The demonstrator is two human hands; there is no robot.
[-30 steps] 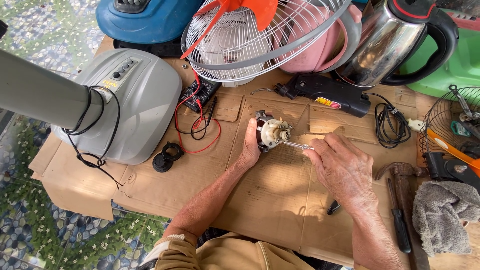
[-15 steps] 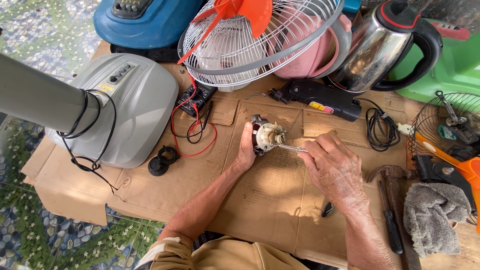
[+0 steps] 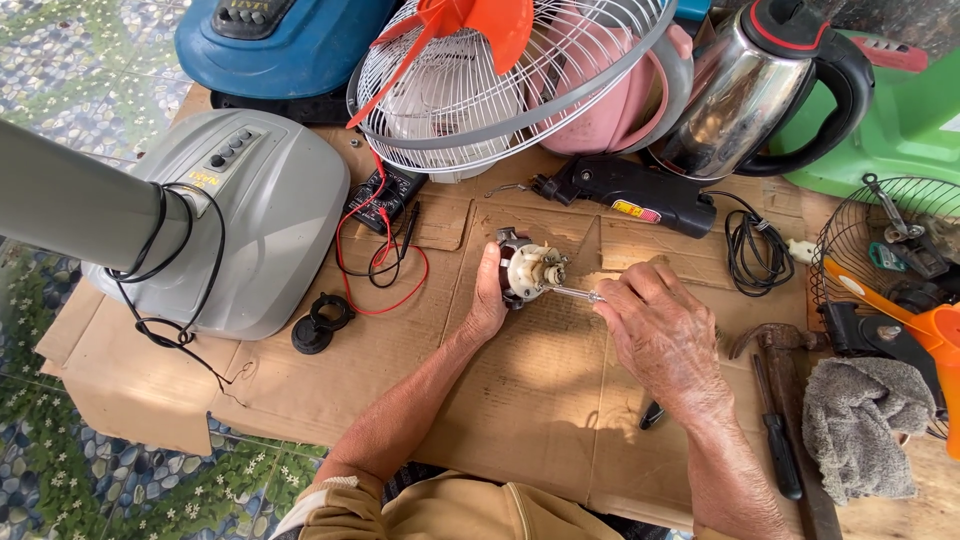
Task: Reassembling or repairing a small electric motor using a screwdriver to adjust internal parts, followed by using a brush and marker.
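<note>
Between your hands, the small fan motor (image 3: 527,273) sits gripped in your left hand (image 3: 490,297), while your right hand (image 3: 655,335) pinches a screwdriver (image 3: 573,293) against it.

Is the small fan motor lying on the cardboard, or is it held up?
Held up: the left hand grips the motor above the cardboard.

flattened cardboard (image 3: 380,380) carries fan base (image 3: 265,225), multimeter (image 3: 388,190), hammer (image 3: 775,350), grey rag (image 3: 865,420)

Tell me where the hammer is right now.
In the head view the hammer lies on the cardboard at the right, just beyond the right hand, beside a black-handled screwdriver and a grey rag.
</note>
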